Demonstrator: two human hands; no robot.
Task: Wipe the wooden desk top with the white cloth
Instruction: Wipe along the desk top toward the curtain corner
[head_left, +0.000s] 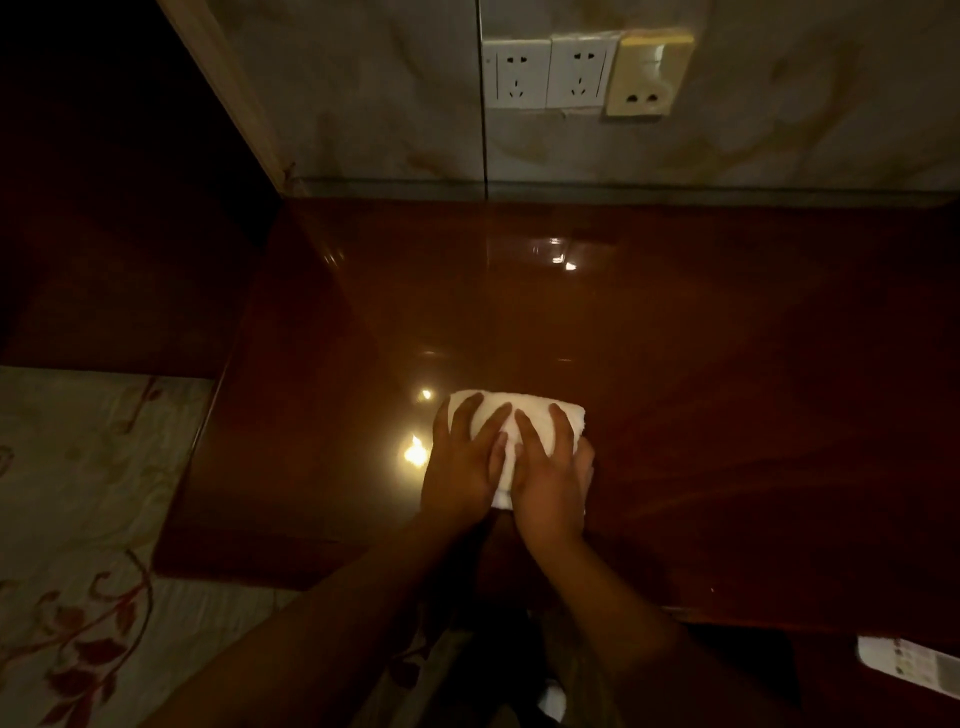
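A glossy dark red-brown wooden desk top (675, 364) fills the middle of the view. A folded white cloth (524, 410) lies flat on it near the front edge, left of centre. My left hand (462, 462) presses on the cloth's left half with fingers spread. My right hand (550, 473) presses on its right half, fingers spread forward. Both palms hide the near part of the cloth. Lamp reflections shine on the wood just left of my left hand.
A marbled wall (779, 130) rises behind the desk with two white sockets (545, 73) and a cream socket (647, 78). A bed with a floral cover (78, 519) lies to the left. A dark wooden panel (130, 234) stands at far left. A white paper item (909, 665) sits at bottom right.
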